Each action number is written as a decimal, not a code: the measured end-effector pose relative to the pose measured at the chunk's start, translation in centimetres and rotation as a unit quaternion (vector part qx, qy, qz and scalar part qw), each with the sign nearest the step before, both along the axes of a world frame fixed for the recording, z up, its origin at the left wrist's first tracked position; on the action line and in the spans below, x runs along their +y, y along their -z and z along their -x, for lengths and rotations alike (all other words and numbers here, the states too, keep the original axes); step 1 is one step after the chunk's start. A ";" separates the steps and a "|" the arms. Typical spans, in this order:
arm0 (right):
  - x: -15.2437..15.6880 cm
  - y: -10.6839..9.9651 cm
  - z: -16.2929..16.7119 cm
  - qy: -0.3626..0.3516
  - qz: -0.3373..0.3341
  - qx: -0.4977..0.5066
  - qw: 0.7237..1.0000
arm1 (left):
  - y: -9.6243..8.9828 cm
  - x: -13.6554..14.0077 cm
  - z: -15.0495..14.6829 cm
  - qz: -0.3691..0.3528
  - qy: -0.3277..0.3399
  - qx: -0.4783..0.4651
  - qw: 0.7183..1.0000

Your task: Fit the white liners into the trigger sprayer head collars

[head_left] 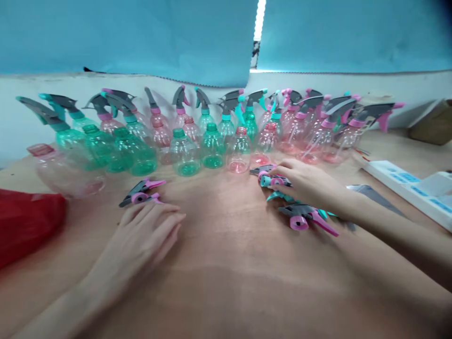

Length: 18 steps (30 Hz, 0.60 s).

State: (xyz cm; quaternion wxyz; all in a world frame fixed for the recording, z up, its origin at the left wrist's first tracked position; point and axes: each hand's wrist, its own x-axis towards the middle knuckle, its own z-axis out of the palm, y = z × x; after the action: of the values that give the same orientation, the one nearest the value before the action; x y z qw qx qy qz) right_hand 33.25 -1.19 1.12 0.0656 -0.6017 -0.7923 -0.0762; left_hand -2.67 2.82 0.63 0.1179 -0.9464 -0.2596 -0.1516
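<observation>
My left hand (150, 233) rests low over the table with its fingers stretched out, just in front of grey-and-pink trigger spray heads (139, 195). No object shows in it. On the right, my right hand (305, 183) reaches into a small pile of trigger spray heads, its thumb and fingers closed around a spray head (277, 181) with pink showing. A teal-collared spray head (265, 181) lies right by the fingertips. Nearer to me is a grey spray head with a pink collar (299, 222) and trigger, lying on its side.
Open-necked green bottles (213, 150) and pink bottles (238, 153) stand in front of several bottles with spray heads fitted (205, 113). One pink bottle (67, 172) stands far left, beside a red bag (28, 223). A white power strip (413, 188) and a cardboard box (432, 122) are right.
</observation>
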 end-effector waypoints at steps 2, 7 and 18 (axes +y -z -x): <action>1.0 0.1 0.1 0.016 0.023 -0.007 1.000 | 0.1 -0.1 -2.3 0.024 0.032 -0.005 0.999; 3.1 0.7 0.6 0.084 0.072 -0.011 0.994 | 0.7 0.5 -7.4 0.095 0.073 -0.025 0.992; 6.0 0.3 2.7 0.225 0.126 -0.001 0.966 | 1.0 0.9 -11.8 0.211 0.068 -0.063 0.973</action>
State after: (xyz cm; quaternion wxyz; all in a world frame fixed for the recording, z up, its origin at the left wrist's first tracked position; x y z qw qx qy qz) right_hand 30.53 4.79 0.85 -0.0304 -0.7678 -0.6399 0.0102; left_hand 9.16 3.77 -0.34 -0.1119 -0.9539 -0.2276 -0.1605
